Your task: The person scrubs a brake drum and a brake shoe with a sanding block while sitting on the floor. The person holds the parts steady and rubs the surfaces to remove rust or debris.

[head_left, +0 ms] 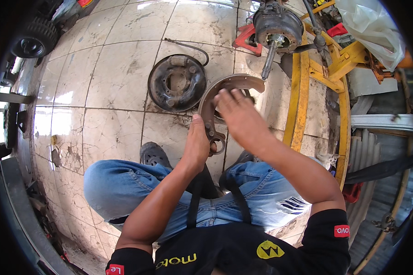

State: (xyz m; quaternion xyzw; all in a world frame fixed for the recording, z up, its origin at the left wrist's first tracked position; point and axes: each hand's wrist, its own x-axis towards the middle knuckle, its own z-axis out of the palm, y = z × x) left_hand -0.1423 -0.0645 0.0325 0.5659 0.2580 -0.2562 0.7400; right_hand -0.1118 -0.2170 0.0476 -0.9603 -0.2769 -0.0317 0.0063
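Observation:
My left hand (pixel 198 141) is closed around the lower end of a curved brake shoe (pixel 207 101), a rusty brown crescent tilted above the floor. Beside that hand, a metal ring (pixel 218 145) shows at the shoe's lower end. My right hand (pixel 241 114) lies over the shoe's curve, fingers stretched out and slightly blurred; its palm is hidden. A dark part partly shows behind the right hand, too covered to name. To the left of the shoe, a round black brake backing plate (pixel 157 85) lies on the tiles, a dark hose (pixel 202 51) curving off its top.
An axle with a greasy hub (pixel 280 30) and projecting shaft stands at the upper right, near a red jack stand (pixel 247 39). A yellow metal frame (pixel 298 98) runs along my right side. Plastic sheeting (pixel 374 25) hangs beyond it. A tyre (pixel 34 39) sits far left.

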